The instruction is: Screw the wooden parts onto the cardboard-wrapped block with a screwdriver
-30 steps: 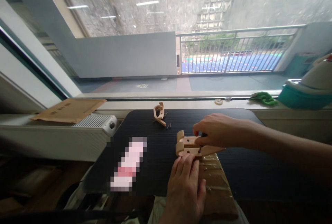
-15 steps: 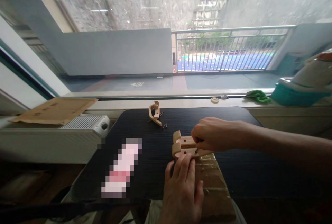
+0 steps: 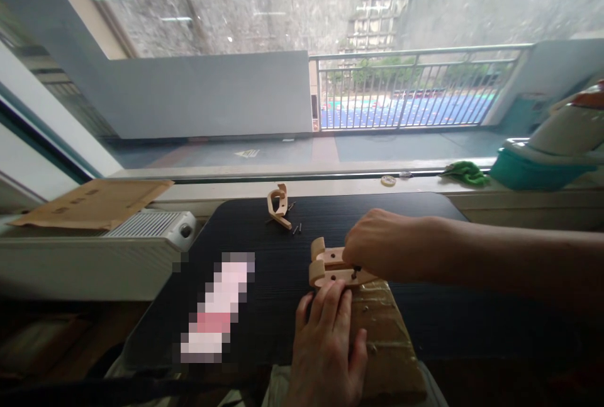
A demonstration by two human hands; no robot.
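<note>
A light wooden assembly (image 3: 326,267) of two curved pieces lies on the black table (image 3: 264,256). My right hand (image 3: 377,245) is closed over its right part, fingertips pinching a small dark screw or tool tip I cannot name. My left hand (image 3: 328,344) lies flat, fingers stretched, on a tape-covered cardboard box (image 3: 391,344), its fingertips touching the assembly's near edge.
A second wooden piece (image 3: 278,204) with loose dark screws (image 3: 296,228) lies farther back. A pixelated pink object (image 3: 214,309) is at the left. A white radiator (image 3: 146,226) with cardboard (image 3: 89,202), a green cloth (image 3: 465,172), a tape roll (image 3: 388,180) and a teal-and-white object (image 3: 547,155) line the sill.
The view has shifted slightly, so everything sits a bit lower left. My right hand has closed further over the assembly; my left hand stays flat on the box.
</note>
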